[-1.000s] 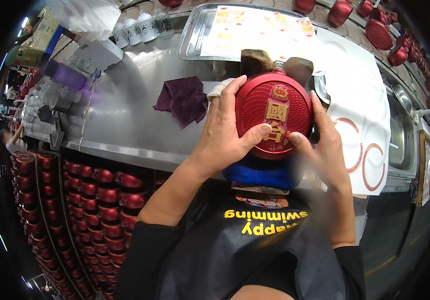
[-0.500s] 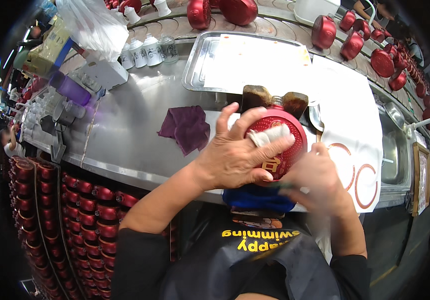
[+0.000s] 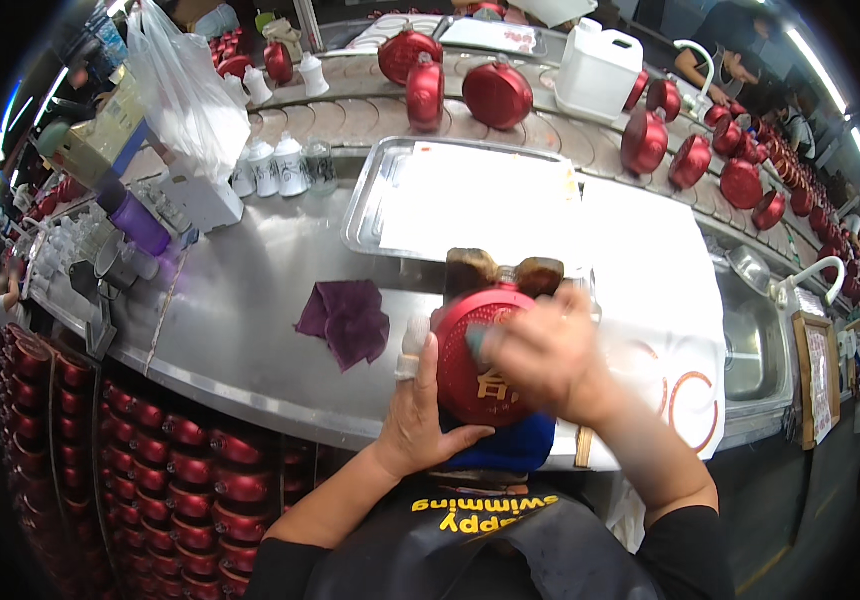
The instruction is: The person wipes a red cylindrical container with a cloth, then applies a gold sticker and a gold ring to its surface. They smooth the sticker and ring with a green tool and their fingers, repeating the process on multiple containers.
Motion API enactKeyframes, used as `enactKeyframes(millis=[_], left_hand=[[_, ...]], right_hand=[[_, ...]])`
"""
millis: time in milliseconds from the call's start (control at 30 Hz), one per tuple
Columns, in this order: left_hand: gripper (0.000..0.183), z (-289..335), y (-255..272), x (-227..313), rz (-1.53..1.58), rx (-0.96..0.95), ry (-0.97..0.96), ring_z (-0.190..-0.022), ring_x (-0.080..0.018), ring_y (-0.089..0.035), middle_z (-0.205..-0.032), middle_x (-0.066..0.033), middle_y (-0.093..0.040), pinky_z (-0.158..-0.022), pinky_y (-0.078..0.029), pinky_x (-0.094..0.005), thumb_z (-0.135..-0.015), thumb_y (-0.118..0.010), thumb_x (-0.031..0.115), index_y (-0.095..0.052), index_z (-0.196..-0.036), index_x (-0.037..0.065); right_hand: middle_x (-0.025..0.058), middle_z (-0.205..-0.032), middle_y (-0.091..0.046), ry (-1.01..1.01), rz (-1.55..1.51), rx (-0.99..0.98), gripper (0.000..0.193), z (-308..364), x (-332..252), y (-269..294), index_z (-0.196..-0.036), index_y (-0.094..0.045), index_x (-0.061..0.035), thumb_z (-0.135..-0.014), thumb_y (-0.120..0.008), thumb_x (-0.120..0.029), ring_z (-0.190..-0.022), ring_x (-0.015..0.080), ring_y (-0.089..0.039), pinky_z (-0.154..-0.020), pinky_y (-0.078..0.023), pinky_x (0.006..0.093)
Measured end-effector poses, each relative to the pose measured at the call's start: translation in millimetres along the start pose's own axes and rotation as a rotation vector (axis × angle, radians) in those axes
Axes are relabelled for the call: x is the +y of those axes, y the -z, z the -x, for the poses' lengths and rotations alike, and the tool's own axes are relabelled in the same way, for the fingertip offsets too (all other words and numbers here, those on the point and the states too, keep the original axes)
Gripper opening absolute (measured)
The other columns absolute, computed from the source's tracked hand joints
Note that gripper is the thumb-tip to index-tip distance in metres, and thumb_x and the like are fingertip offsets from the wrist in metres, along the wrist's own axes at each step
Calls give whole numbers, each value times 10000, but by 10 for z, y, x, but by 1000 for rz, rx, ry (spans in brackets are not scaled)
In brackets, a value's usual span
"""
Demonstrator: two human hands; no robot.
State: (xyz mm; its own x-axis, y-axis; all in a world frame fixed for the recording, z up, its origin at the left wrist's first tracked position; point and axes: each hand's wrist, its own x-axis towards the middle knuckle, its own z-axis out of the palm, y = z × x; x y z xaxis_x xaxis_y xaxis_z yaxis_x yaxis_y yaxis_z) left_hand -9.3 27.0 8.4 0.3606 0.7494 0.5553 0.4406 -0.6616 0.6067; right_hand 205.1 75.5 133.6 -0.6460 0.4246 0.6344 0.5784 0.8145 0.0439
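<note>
A round, flat red bottle (image 3: 457, 385) with gold characters and a dotted border on its face rests in front of me, its neck pointing away between two brown, worn support blocks (image 3: 472, 270). My left hand (image 3: 412, 420) cups the bottle's left edge, thumb along the lower rim, with white wraps on its fingers. Over the upper right of the face is my right hand (image 3: 555, 360), blurred and closed. A small greenish thing (image 3: 476, 340) shows at its fingertips, too smeared to name. Blue cloth (image 3: 510, 445) lies under the bottle's near side.
A purple cloth (image 3: 345, 322) lies on the steel table to the left. Beyond are a metal tray (image 3: 365, 220) and a conveyor (image 3: 350, 115) carrying red bottles. White paper (image 3: 650, 260) with red rings covers the right side, beside a sink (image 3: 755, 340). Racked red bottles (image 3: 170, 470) stand lower left.
My left hand has shifted from across the bottle's face to its left edge. The right hand has moved from the lower right rim up over the face. My view has tilted upward.
</note>
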Motion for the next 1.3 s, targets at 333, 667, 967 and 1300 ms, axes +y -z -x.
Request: enactKeyframes(millis=[333,667,967,1300], left_hand=[[618,-714,208,-66,303,77,250,-1123,-383,-597,-1186,-236,-621,-986,-467,-430,-983,-636,518,-571,-1271,-25],[552,-1032,159,33,81,-133,330,-1053,-375,-557,-1093,-215,-558,-926,-471,-458,-911,-739,443,-544,-1198,13],[555,-999,226,-41,233,-204,401,-1094,-384,-548,-1172,-228,-528,-972,-467,-450,-910,-740,377,-511,-1279,32],[657,-1064,180,115,-62,-224,347,-1077,-382,-542,-1142,-238,-546,-956,-459,-463,-852,-799,434,-513,-1265,11]], right_hand=[[20,-808,-666,-1167,-978,303,204,588,0,48,-1043,-653,-1,-977,-720,-182,-674,63,-619,-576,-494,203],[-12,-783,-634,-1081,-861,42,215,540,159,113,-1001,-641,-7,-964,-711,-208,-656,40,-569,-567,-439,185],[0,-766,-634,-915,-700,-133,216,395,297,105,-975,-647,2,-948,-699,-206,-665,57,-583,-581,-469,212],[-6,-789,-636,-1033,-900,-170,247,390,288,75,-993,-662,7,-924,-728,-220,-698,56,-578,-605,-466,216]])
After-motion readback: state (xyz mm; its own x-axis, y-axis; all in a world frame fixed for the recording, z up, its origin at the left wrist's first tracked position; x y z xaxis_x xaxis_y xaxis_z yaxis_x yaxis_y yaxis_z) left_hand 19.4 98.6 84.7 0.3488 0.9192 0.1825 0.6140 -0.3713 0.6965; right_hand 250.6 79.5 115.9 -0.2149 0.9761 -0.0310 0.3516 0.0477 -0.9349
